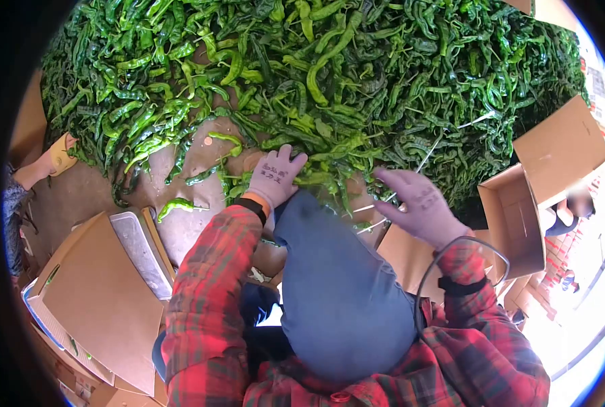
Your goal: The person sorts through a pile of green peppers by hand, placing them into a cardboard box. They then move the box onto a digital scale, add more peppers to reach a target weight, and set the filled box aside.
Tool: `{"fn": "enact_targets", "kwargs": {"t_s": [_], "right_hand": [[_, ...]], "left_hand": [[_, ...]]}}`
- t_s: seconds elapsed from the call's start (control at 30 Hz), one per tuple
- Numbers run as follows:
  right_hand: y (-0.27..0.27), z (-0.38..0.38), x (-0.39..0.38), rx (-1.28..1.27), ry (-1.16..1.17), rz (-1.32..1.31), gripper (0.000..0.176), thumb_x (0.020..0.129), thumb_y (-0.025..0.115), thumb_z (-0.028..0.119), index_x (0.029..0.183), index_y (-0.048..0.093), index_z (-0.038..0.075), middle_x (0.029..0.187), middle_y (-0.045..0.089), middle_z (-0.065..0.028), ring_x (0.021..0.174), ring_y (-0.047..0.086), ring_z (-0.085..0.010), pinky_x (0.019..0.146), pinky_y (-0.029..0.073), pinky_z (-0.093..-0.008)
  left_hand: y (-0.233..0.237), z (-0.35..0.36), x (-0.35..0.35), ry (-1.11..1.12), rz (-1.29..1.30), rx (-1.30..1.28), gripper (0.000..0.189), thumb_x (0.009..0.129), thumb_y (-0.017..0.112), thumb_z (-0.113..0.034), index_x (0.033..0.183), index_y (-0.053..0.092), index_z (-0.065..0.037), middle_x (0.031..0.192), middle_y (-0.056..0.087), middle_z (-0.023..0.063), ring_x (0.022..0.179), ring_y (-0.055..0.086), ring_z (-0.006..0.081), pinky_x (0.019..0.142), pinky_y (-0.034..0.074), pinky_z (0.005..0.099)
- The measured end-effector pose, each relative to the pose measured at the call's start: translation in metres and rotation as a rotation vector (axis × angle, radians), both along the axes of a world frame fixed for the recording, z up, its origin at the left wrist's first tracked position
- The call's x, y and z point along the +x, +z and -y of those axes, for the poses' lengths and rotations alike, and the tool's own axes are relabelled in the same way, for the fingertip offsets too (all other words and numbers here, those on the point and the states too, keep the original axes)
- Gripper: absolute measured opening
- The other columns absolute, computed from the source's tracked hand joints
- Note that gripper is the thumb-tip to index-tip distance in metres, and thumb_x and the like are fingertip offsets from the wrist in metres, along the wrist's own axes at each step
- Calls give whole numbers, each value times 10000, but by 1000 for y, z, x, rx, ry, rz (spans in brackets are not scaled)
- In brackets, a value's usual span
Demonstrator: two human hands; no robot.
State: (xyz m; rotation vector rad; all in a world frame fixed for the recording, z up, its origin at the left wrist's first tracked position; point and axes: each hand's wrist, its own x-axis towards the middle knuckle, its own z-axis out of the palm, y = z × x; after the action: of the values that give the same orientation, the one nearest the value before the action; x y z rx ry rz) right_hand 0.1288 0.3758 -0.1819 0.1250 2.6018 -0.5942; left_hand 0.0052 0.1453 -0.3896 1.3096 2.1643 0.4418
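A large heap of long green peppers spreads across the upper part of the view. My left hand, in a light grey glove with dark print, rests at the heap's near edge beside my knee, its fingers apart and nothing visible in it. To the right, my right hand, gloved alike, is raised in front of the peppers with thumb and fingers spread. Thin white strips show just left of its thumb. A single pepper lies on the brown ground sheet left of my left hand.
Flattened cardboard and a grey-lined box side stand at the lower left. An open cardboard box is at the right. Another person's arm reaches in from the left edge. More people appear at the far right.
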Motion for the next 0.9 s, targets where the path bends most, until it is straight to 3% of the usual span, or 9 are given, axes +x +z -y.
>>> {"fn": "enact_targets", "kwargs": {"t_s": [0.07, 0.23, 0.43, 0.53, 0.67, 0.77, 0.8, 0.83, 0.9], "right_hand": [[-17, 5, 8, -37, 8, -66, 536, 858, 680, 265, 1329, 516, 71, 1163, 623, -179, 1036, 605, -360, 904, 490, -422], [-4, -7, 24, -38, -126, 27, 523, 864, 652, 319, 1295, 521, 54, 1118, 626, -167, 1014, 607, -346, 898, 483, -426], [6, -1, 49, -26, -80, -54, 574, 892, 614, 405, 1329, 499, 51, 1107, 622, -186, 1028, 600, -364, 905, 477, -437], [5, 12, 40, -111, -88, -24, 580, 893, 614, 407, 1339, 496, 55, 1118, 621, -188, 1050, 599, -357, 917, 476, -434], [-6, 41, 5, -154, -4, -60, 620, 875, 623, 431, 1351, 493, 56, 1132, 627, -181, 1070, 597, -353, 938, 474, -421], [-46, 60, -30, -161, 86, -182, 743, 839, 649, 417, 1439, 393, 60, 1261, 570, -207, 1141, 565, -357, 995, 447, -415], [-52, 67, -43, -133, 120, -184, 794, 825, 660, 424, 1457, 354, 52, 1282, 549, -222, 1176, 540, -363, 1012, 433, -416], [-59, 77, -60, -103, 154, -191, 847, 812, 671, 431, 1475, 315, 43, 1304, 528, -237, 1211, 515, -369, 1029, 418, -417], [-76, 95, -89, -70, 119, -181, 1036, 721, 741, 491, 1496, 243, 17, 1367, 468, -254, 1281, 453, -392, 1080, 373, -420]], "left_hand": [[8, 2, -19, 181, 152, 70, 652, 689, 776, -242, 1284, 522, -169, 1184, 521, 172, 1021, 598, 344, 883, 505, 421], [96, 19, -114, 548, 584, 152, 757, 719, 763, -262, 1362, 463, 2, 1204, 616, 212, 1122, 599, 299, 961, 464, 352], [213, 83, -142, 961, 1187, 668, 537, 824, 729, -105, 1299, 506, 11, 835, 667, 96, 687, 650, 181, 647, 541, 303], [271, 134, -136, 957, 1307, 850, 383, 838, 695, -67, 1191, 558, -11, 808, 650, 86, 673, 648, 208, 611, 553, 340], [342, 226, -112, 995, 1270, 934, 348, 852, 686, -138, 1156, 574, -10, 878, 641, 89, 732, 637, 205, 616, 542, 329], [387, 310, -82, 1152, 727, 996, 335, 886, 654, -202, 1149, 585, -7, 864, 634, 57, 736, 620, 159, 667, 523, 310], [401, 348, -68, 1145, 832, 999, 339, 895, 655, -227, 1154, 598, -14, 930, 651, 67, 796, 629, 157, 687, 525, 312], [411, 375, -48, 1397, 497, 1017, 352, 904, 652, -255, 1164, 609, -21, 999, 663, 80, 838, 633, 166, 715, 524, 306], [413, 430, -17, 1466, 113, 1065, 392, 929, 631, -277, 1210, 600, -6, 1038, 666, 76, 859, 630, 159, 781, 509, 274]]}}
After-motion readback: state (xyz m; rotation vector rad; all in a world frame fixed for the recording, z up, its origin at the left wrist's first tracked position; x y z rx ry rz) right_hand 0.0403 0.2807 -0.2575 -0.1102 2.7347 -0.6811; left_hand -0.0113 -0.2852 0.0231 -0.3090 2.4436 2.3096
